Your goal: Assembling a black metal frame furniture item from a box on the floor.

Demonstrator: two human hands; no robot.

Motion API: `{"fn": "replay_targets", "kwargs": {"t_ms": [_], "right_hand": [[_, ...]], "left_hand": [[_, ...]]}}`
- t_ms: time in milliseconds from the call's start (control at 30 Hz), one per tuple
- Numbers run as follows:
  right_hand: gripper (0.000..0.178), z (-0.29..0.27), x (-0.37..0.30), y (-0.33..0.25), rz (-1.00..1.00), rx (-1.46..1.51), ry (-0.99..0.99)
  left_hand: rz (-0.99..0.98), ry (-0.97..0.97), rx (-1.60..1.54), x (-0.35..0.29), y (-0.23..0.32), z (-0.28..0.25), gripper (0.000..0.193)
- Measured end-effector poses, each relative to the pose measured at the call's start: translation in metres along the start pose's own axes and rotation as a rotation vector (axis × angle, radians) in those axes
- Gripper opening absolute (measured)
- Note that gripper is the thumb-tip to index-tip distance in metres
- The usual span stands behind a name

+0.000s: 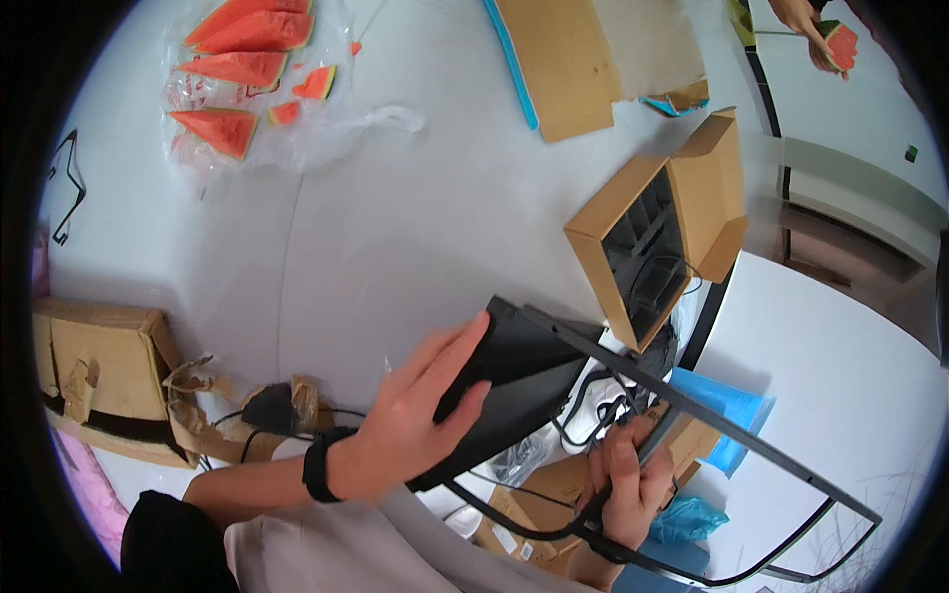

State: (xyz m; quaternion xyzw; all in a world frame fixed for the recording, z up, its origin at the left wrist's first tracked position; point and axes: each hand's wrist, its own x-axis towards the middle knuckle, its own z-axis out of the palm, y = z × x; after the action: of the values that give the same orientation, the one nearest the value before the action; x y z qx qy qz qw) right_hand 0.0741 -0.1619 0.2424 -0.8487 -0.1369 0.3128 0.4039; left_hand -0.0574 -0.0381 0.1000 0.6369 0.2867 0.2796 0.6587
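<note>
A black flat panel [514, 385] joined to a long, thin black tube frame [732, 430] lies tilted in front of me. My left hand [415, 415], with a black band on its wrist, rests along the panel's left edge. Its fingers are stretched out, and the thumb stands apart on the panel's face. My right hand [628, 484] is wrapped round a bar of the tube frame near its lower middle. That frame runs on to the lower right in an angular loop. Parts of the right fingers are hidden behind the bar.
Watermelon slices [252, 69] lie on clear plastic at the upper left. An open cardboard box [603, 222] with black compartments stands at right, a torn carton [104, 346] at left. Another person's hand [806, 25] holds watermelon. A white shoe [593, 405] shows below the box.
</note>
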Motion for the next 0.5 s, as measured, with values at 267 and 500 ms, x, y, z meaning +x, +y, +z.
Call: {"fn": "replay_targets", "kwargs": {"t_ms": [267,500], "right_hand": [[0.027,-0.002,0.008,0.008,0.03,-0.053,-0.051],[0.027,0.01,0.017,0.013,0.025,-0.02,-0.117]], "left_hand": [[-0.019,-0.012,-0.014,0.007,-0.007,0.0,0.061],[-0.04,0.002,-0.067,0.008,-0.012,0.001,0.06]]}}
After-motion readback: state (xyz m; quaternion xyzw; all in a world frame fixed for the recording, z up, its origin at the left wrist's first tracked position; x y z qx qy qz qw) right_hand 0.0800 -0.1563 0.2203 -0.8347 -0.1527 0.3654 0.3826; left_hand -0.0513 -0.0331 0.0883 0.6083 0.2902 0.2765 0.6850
